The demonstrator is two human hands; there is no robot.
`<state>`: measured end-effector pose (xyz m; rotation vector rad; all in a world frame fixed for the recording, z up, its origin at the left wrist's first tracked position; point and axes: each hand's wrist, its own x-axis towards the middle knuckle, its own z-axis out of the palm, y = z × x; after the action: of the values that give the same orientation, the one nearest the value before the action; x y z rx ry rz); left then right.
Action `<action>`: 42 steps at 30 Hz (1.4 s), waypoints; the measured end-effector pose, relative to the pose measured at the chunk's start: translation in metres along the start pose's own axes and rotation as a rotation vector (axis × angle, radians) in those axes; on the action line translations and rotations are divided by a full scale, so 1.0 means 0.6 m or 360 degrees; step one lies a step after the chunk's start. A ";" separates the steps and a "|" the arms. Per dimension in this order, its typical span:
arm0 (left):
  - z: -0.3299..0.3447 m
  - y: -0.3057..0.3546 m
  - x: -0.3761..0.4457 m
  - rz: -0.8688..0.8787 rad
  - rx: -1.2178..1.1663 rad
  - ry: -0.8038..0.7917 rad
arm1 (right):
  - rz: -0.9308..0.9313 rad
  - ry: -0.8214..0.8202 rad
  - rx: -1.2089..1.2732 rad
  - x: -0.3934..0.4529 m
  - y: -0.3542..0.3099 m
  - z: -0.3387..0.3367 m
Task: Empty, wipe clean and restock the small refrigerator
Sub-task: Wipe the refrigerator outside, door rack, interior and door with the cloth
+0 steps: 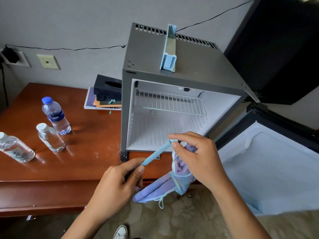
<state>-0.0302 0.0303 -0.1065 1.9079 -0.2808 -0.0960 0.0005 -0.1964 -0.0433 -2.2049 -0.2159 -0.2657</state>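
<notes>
Wooden desk (86, 161), emptied white-lined refrigerator (155, 54); both hands (119, 183) gripping pale-blue rail (156, 153).

The small grey refrigerator (172, 54) stands on the wooden bench (69, 166) with its door (269, 169) swung wide, its white interior holding only a wire shelf (170, 104), three water bottles (56, 116) standing to its left.

Just one view here, a wide-angle head cam looking forward and down from above. It faces the open small refrigerator (181, 94) head-on from close range, so you see its top and straight into the cavity. The wooden surface (82, 152) runs off to the left, both hands sit near the lens at bottom center, and the edges bend noticeably.
</notes>
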 end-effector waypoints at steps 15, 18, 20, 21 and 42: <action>0.010 -0.011 -0.008 -0.0051 0.0307 0.0106 | -0.0381 0.0333 -0.0510 -0.004 -0.003 0.015; 0.014 -0.003 -0.008 0.0007 0.0489 0.0201 | -0.0166 0.0290 -0.0376 -0.006 -0.011 0.017; 0.017 0.001 -0.008 0.0036 0.0511 0.0238 | 0.0077 0.0262 -0.0212 -0.003 -0.015 0.016; 0.018 0.002 -0.007 0.0038 0.0525 0.0249 | 0.0155 0.0253 -0.0161 -0.003 -0.017 0.016; 0.040 0.025 0.025 -0.0180 -0.0086 -0.0086 | 0.0332 0.0065 0.0230 0.003 0.003 0.044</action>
<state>-0.0231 -0.0002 -0.0999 1.8689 -0.2044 -0.2294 0.0055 -0.1765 -0.0598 -2.0573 0.0179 -0.1733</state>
